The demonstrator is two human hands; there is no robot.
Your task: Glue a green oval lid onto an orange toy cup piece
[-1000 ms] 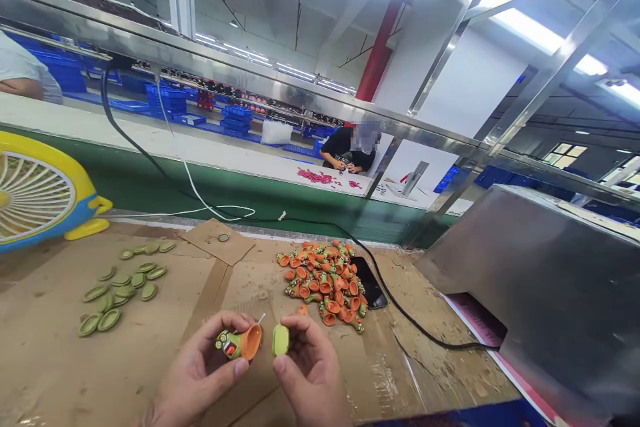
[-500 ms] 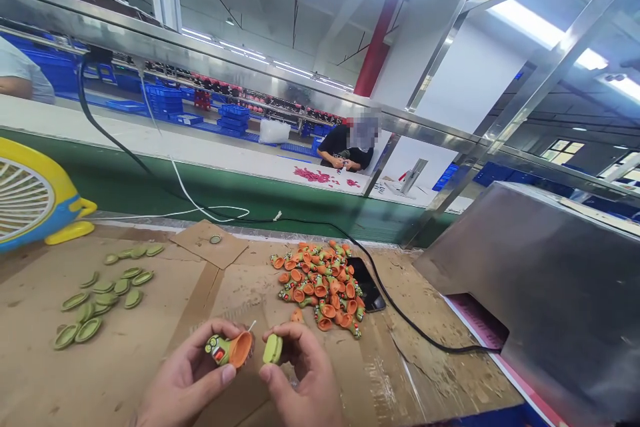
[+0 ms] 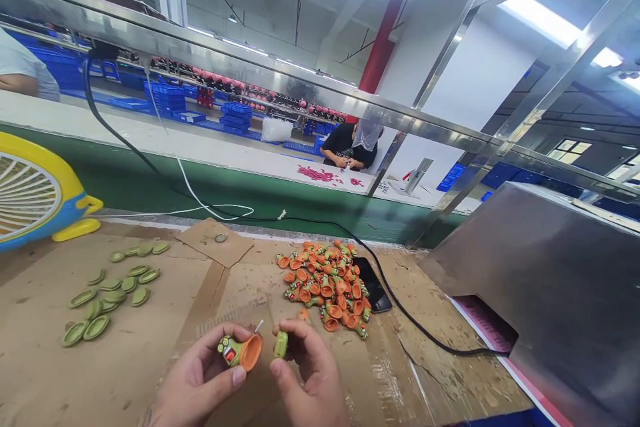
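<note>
An orange-mouthed toy figure [image 3: 239, 351] is pinched in the left hand [image 3: 200, 380]. A green cap [image 3: 281, 343], seemingly edge-on, is pinched by the right hand [image 3: 310, 380] just right of it.

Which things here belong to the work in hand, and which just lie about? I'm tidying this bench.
In hand:
left hand holding orange-and-green toy piece
right hand holding green oval cap
pile of orange pieces
loose green caps

Lying about:
yellow fan
phone
black cable
cardboard scrap
</note>
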